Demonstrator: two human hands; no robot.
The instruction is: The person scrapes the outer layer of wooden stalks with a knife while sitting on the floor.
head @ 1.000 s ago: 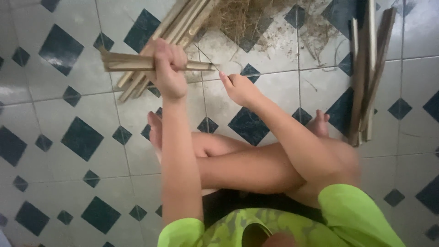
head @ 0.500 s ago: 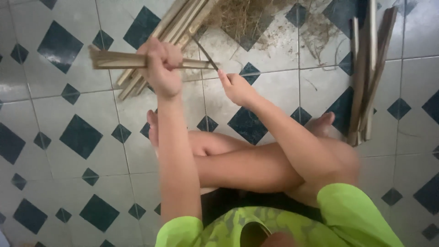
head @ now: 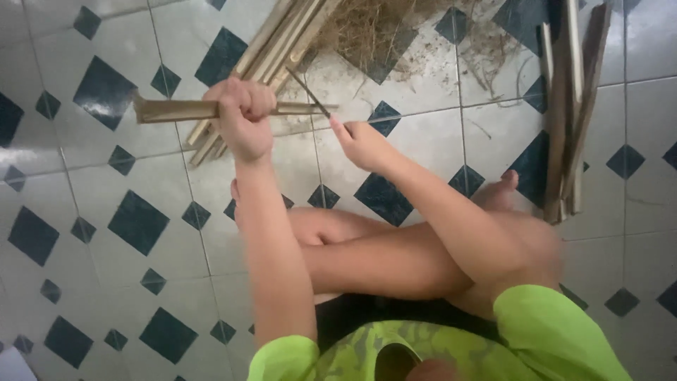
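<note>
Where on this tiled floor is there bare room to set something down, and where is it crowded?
Bare tiled floor lies left of the left hand and crossed legs. Another bare patch lies between the right hand and the stick bundle on the right. The top is crowded: a slat pile and dry fibre litter.

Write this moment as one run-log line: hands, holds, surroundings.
left hand: grips stick | right hand: holds blade against stick | floor: tiles, stick piles, fibre
</note>
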